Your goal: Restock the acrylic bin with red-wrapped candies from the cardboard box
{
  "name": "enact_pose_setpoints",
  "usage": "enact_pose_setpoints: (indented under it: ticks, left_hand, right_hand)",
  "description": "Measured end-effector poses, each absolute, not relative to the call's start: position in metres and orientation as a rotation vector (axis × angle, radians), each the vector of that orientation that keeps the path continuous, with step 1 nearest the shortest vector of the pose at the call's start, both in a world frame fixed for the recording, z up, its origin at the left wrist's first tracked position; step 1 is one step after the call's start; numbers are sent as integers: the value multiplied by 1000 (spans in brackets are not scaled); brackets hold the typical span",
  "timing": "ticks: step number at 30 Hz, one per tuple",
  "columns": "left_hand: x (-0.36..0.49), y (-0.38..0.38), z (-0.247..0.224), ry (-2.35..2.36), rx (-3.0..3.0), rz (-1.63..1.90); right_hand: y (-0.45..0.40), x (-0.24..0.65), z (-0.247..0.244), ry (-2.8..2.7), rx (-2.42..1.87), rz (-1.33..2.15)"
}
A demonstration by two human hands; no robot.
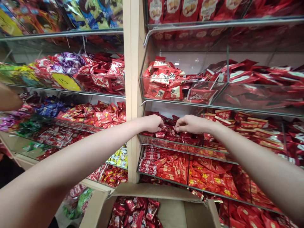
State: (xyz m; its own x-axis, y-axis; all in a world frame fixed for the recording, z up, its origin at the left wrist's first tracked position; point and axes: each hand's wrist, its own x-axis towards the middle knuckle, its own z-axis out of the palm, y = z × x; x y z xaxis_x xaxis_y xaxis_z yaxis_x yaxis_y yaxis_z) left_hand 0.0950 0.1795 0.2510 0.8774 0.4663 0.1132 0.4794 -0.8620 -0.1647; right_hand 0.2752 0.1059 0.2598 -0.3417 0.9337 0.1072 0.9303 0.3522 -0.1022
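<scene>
Both my hands reach into a shelf compartment of dark red wrapped candies [169, 137]. My left hand [154, 123] is closed at its left side, the curled fingers against the wrappers. Facing it across a small gap, my right hand [186, 124] has its fingers bent down and pinched together at the candies. Whether a wrapper is between the fingers of either hand is hidden. Below them stands an open cardboard box [174, 212], with dark red wrapped candies [135, 212] heaped in its left part.
Clear-fronted shelves of red candy packets [163, 77] rise above my hands, and more red packets [171, 166] fill the tier below. A wooden upright [131, 63] divides the shelving. A yellow price tag [66, 81] hangs on the left. Part of another person's arm [9, 95] shows at the left edge.
</scene>
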Motion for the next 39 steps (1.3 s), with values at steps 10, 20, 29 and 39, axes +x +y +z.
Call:
enact_pose_setpoints:
  ticks: [10,20,29,39]
  left_hand:
    - [100,178,248,-842,-2777,-3]
    - [98,166,249,-986,-2769,54]
    - [92,176,243,-791,-2937,-95]
    - [78,155,249,-606,-2845,-476]
  right_hand:
    - [96,274,244,-2393,-1828,-388]
    - [130,253,227,-2451,-1677,-269]
    - [147,252,224,-2525,-1596,-309]
    - [115,270,255,-2405,-1939,-470]
